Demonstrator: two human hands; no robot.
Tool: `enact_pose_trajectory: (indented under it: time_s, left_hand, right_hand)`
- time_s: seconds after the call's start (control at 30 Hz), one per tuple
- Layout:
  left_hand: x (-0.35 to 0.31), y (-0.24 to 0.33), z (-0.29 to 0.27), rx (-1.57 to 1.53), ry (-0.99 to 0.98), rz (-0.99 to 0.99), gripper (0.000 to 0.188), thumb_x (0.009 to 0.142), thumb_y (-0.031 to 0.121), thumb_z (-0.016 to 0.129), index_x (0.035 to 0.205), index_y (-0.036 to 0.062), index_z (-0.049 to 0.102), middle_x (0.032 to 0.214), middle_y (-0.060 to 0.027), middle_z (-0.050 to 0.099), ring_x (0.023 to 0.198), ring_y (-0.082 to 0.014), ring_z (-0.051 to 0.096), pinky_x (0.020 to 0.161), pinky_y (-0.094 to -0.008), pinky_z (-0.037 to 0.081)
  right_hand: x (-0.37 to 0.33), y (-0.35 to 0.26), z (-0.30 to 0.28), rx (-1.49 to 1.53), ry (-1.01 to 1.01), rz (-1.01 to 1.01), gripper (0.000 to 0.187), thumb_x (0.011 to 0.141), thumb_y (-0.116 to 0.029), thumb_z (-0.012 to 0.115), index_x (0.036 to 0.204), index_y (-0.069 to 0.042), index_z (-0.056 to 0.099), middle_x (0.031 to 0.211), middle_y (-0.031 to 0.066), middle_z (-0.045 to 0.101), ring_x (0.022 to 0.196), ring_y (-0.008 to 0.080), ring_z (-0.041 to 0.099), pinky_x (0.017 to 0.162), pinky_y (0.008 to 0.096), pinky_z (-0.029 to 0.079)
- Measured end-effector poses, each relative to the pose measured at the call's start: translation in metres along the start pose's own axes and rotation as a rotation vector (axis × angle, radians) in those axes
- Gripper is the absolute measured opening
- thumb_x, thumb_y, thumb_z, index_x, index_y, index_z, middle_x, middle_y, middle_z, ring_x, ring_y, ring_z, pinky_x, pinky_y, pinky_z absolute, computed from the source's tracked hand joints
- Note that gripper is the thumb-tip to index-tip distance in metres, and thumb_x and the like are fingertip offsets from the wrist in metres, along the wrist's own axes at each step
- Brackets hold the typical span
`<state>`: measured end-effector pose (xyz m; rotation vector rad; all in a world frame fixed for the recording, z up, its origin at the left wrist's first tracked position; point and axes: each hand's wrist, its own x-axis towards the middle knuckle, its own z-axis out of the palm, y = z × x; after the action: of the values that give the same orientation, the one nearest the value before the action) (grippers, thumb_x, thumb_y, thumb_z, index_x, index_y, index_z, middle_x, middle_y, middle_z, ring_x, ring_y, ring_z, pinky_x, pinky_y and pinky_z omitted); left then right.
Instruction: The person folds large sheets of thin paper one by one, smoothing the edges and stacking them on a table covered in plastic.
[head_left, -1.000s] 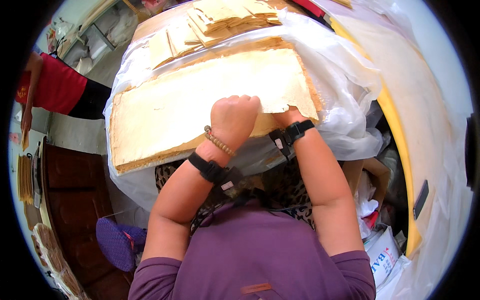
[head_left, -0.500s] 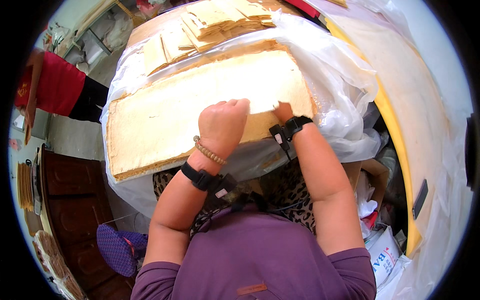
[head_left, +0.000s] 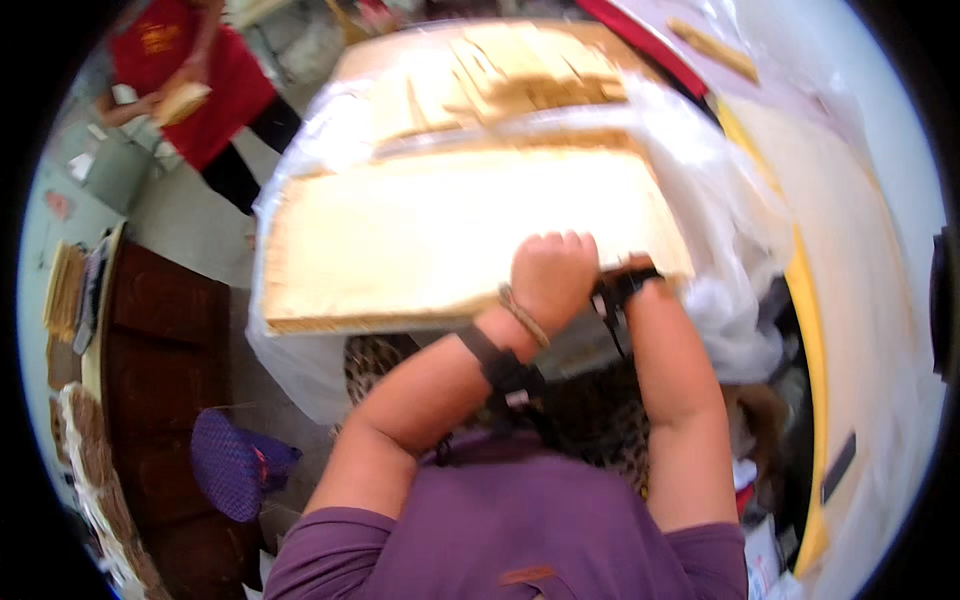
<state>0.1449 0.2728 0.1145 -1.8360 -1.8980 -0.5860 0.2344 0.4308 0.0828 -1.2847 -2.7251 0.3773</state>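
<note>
A thick slab of cream, paper-like sheets (head_left: 400,240) with rough tan edges lies in front of me. My left hand (head_left: 555,275) is closed over its near edge, right of the middle, fingers curled down. Whatever those fingers grip is hidden under them. Close beside it, my right hand (head_left: 634,263) is at the slab's near right part, blurred and partly covered by its black wrist strap, so its fingers cannot be made out. A beaded bracelet (head_left: 524,318) and a black strap (head_left: 492,358) are on my left wrist.
Piled tan sheets (head_left: 490,80) lie behind the slab. White plastic sheeting (head_left: 735,235) spreads beneath it. At upper left, a person in a red apron (head_left: 205,90) holds a tan bundle (head_left: 182,103). A yellow-edged surface (head_left: 808,300) bearing a dark phone-like object (head_left: 838,468) runs along the right.
My left hand has moved right along the slab, closer to my right hand. The whole view has shifted. The person in red now holds the tan bundle with both hands.
</note>
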Motion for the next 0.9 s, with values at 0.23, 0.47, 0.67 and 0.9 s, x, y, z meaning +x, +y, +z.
enact_pose_trajectory:
  time_s: [0.23, 0.47, 0.67, 0.9]
  left_hand:
    - [-0.020, -0.010, -0.028, -0.202, 0.145, -0.057, 0.005, 0.084, 0.013, 0.060, 0.089, 0.0131, 0.062, 0.068, -0.0074, 0.064, 0.064, -0.0264, 0.066, 0.057, -0.0401, 0.052]
    - [-0.031, 0.005, -0.005, -0.328, 0.044, -0.077, 0.002, 0.083, 0.013, 0.058, 0.084, 0.0128, 0.060, 0.074, -0.0075, 0.064, 0.072, -0.0279, 0.067, 0.066, -0.0416, 0.053]
    - [-0.029, 0.015, 0.045, -0.188, -0.057, -0.092, 0.008, 0.081, 0.018, 0.062, 0.078, 0.0118, 0.065, 0.074, -0.0067, 0.066, 0.073, -0.0254, 0.067, 0.068, -0.0375, 0.052]
    - [-0.018, 0.010, 0.041, -0.257, -0.159, -0.160, 0.013, 0.075, 0.021, 0.068, 0.070, 0.0113, 0.074, 0.071, -0.0106, 0.070, 0.071, -0.0281, 0.069, 0.064, -0.0404, 0.053]
  right_hand:
    - [-0.016, -0.015, 0.018, 0.022, -0.037, 0.008, 0.031, 0.093, -0.029, 0.058, 0.121, -0.018, 0.067, 0.129, 0.0125, 0.063, 0.121, 0.0319, 0.057, 0.102, 0.0511, 0.042]
    - [-0.031, 0.004, 0.018, 0.034, -0.009, 0.057, 0.033, 0.093, -0.030, 0.057, 0.123, -0.018, 0.066, 0.131, 0.0123, 0.061, 0.123, 0.0319, 0.055, 0.103, 0.0523, 0.040]
    - [-0.021, 0.003, 0.026, 0.027, -0.009, 0.047, 0.034, 0.094, -0.031, 0.057, 0.124, -0.018, 0.065, 0.133, 0.0121, 0.060, 0.126, 0.0318, 0.053, 0.105, 0.0533, 0.039]
    - [-0.016, 0.014, 0.030, 0.043, 0.034, 0.055, 0.036, 0.094, -0.032, 0.057, 0.126, -0.019, 0.065, 0.136, 0.0118, 0.059, 0.128, 0.0317, 0.052, 0.107, 0.0545, 0.037]
